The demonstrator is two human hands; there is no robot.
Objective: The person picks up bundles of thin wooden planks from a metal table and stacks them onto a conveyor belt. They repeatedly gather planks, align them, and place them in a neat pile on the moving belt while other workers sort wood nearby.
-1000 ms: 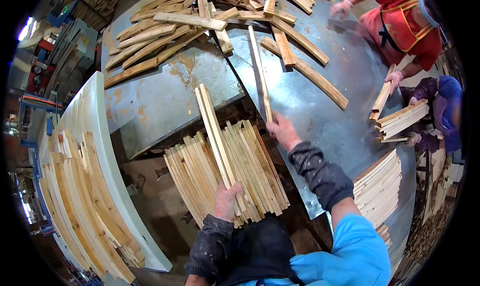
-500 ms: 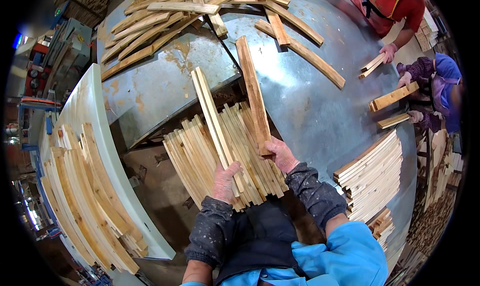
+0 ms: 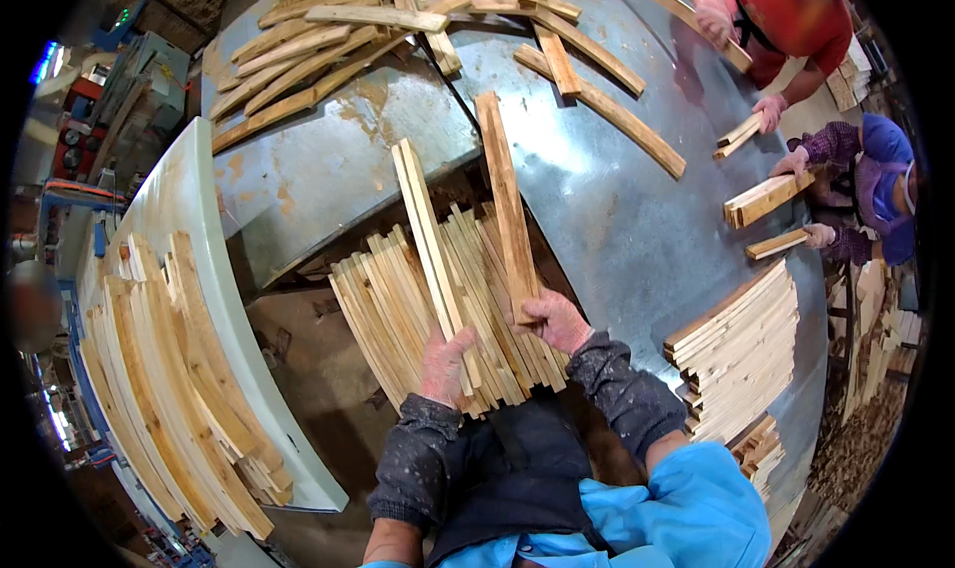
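Note:
My left hand (image 3: 448, 367), in a pale glove, is closed around the near end of two light wooden strips (image 3: 426, 232) lying side by side. In my right hand (image 3: 559, 319), also gloved, is the near end of a browner, rough-faced wooden slat (image 3: 506, 205), which points away from me. Both pieces are above a row of wooden strips (image 3: 380, 304) packed edge to edge in front of my body. My fingers partly hide the near ends of what I hold.
A loose heap of slats (image 3: 288, 66) covers the far metal table (image 3: 398, 120). Curved slats (image 3: 149, 369) lie on the pale left table (image 3: 214, 220). Stacked strips (image 3: 741, 354) sit at right. Co-workers' gloved hands (image 3: 771, 110) hold wood along the right edge.
The slat in my right hand has come slightly nearer. My left hand's strips have tilted a little. A co-worker's hand with a long slat has entered at the top right.

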